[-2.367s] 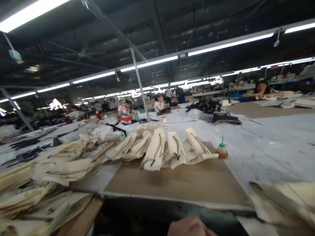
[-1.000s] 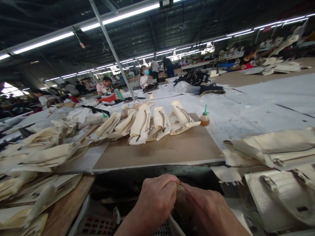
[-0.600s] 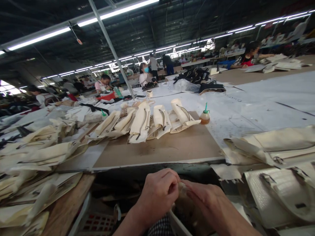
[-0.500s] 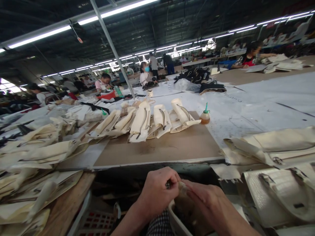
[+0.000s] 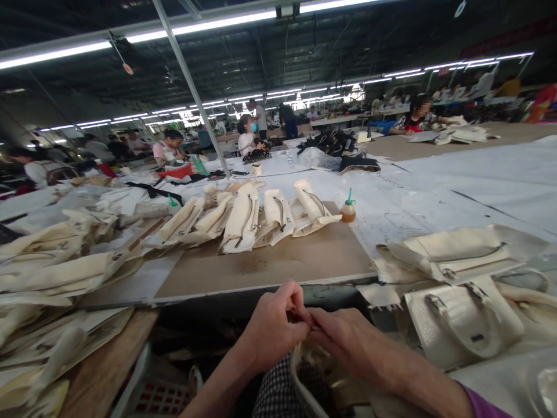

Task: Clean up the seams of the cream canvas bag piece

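A cream handbag [image 5: 296,377] stands mouth-up in my lap, its curved rim and tan inside showing below my hands. My left hand [image 5: 276,322] is closed in a pinch above the rim, thumb against bent fingers. Whatever lies between its fingertips is hidden. From the other side my right hand [image 5: 348,337] reaches across the bag's mouth, fingers pressed together on the upper edge. The fingertips of both hands meet there. Under the bag lies black-and-white checked cloth [image 5: 276,389].
Several cream bag pieces [image 5: 241,217] with zippers lie on a brown board [image 5: 261,267]. Beside them stands a glue bottle [image 5: 348,210] with a green nozzle. A finished-looking cream bag [image 5: 465,322] is at right, a white basket [image 5: 152,392] at lower left. Co-workers sit across the table.
My view has turned slightly right. Both hands have come closer together over the bag's rim, and the left one is raised a little. More of my right forearm and a purple sleeve shows.
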`<state>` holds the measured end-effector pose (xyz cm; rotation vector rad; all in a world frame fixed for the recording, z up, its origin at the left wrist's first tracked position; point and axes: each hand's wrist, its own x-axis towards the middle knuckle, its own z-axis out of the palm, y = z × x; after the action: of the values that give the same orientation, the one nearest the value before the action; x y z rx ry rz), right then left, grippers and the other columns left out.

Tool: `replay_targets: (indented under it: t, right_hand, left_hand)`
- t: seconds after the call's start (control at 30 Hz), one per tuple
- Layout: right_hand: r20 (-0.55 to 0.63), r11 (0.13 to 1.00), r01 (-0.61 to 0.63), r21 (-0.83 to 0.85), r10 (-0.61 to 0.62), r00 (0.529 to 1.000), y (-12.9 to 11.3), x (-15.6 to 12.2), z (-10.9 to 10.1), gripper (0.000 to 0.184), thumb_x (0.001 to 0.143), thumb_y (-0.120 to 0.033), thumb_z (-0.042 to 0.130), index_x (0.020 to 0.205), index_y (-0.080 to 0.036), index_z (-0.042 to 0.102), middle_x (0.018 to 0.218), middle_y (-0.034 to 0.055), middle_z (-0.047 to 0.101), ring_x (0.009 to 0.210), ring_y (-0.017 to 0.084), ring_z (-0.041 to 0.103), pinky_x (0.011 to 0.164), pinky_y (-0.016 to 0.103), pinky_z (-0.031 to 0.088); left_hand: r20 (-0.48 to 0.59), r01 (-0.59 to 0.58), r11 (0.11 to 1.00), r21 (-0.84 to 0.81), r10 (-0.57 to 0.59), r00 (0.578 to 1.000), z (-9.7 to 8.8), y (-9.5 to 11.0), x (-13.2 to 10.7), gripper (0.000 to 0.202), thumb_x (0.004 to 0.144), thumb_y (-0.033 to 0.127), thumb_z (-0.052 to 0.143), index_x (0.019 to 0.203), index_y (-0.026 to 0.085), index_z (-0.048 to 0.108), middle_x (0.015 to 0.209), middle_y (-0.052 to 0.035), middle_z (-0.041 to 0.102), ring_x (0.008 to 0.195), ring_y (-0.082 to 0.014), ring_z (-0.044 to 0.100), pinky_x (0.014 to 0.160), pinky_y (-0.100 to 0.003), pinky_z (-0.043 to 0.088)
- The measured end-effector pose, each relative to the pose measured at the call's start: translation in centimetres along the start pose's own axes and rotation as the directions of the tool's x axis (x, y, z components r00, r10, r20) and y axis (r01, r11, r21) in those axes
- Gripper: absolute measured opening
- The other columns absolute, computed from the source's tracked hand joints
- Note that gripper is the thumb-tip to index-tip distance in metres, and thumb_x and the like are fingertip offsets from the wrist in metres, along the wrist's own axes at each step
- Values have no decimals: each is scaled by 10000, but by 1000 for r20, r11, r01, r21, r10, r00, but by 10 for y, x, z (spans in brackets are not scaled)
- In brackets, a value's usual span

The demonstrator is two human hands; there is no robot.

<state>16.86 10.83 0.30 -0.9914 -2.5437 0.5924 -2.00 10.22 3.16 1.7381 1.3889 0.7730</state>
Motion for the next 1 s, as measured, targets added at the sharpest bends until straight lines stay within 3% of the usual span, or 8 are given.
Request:
replay_targets:
  t: [0.13, 0.23, 0.33, 0.43, 0.67, 0.8, 0.9, 1.0]
  right_hand:
    - [80, 998, 21, -65, -16, 997, -1, 12, 4, 210, 981, -190, 412, 995, -153, 619, 754, 49, 717, 625, 198, 665, 541, 280, 367]
    - [71, 997, -8, -79, 13, 997, 0, 13, 8, 266, 995, -194, 375, 888, -163, 616, 712, 40, 695, 622, 186, 647, 548, 275, 345]
    - [77, 996, -17, -90, 24, 997, 1, 13, 10, 297, 1008, -226, 354, 878, -167, 614, 695, 28, 685, 594, 171, 624, 532, 269, 320]
    - [71, 993, -36, -108, 44, 996, -2, 16, 3, 331, 1013, -244, 347, 845, -160, 619, 667, 32, 676, 575, 166, 605, 536, 271, 317]
    - [26, 992, -42, -117, 46, 999, -23, 27, -34, 265, 980, -226, 394, 892, -188, 641, 708, 32, 709, 640, 183, 666, 575, 271, 367]
    - [-17, 988, -81, -134, 79, 997, -21, 17, -4, 292, 976, -229, 364, 842, -202, 621, 670, 32, 715, 626, 220, 705, 548, 293, 386]
    - [-65, 983, -114, -141, 106, 992, -12, 6, 31, 300, 981, -218, 315, 946, -195, 613, 692, 38, 743, 632, 248, 736, 520, 312, 411]
    - [-230, 988, -77, -135, 45, 972, -6, -2, 48, 280, 1000, -241, 301, 1030, -230, 579, 726, -20, 761, 608, 209, 746, 484, 295, 452]
  left_hand:
    - [-82, -48, 999, 0, 48, 996, -2, -3, -21, 193, 734, 86, 542, 879, 210, 515, 904, 2, 649, 882, -179, 605, 810, -281, 465]
    - [-235, 17, 1000, -19, -21, 972, 14, -7, -49, 386, 755, 231, 596, 1122, 219, 477, 1157, -55, 591, 1098, -237, 553, 969, -363, 433]
    - [-253, 168, 984, -52, -175, 951, 39, -7, -66, 561, 662, 299, 678, 1159, 219, 429, 1144, -68, 596, 1014, -269, 595, 914, -396, 464]
    - [-240, 223, 970, -98, -240, 941, 47, -4, -66, 468, 687, 242, 623, 1106, 223, 416, 1045, -48, 636, 920, -249, 640, 832, -365, 485]
    - [-155, 64, 995, -73, -74, 985, -19, 4, -51, 175, 748, 101, 481, 878, 218, 481, 746, 57, 582, 674, -133, 527, 593, -225, 368]
    - [-36, 56, 998, -13, -57, 998, -30, -15, -46, 144, 730, 92, 525, 813, 204, 490, 654, 81, 504, 616, -111, 413, 541, -227, 264]
    - [-20, 79, 997, -18, -79, 997, -20, -33, -41, 120, 728, 107, 539, 790, 197, 489, 638, 81, 498, 599, -110, 376, 536, -237, 247]
    - [-42, 87, 996, 21, -86, 995, -10, -37, -41, 126, 740, 107, 523, 811, 205, 486, 643, 81, 514, 588, -115, 390, 544, -244, 260]
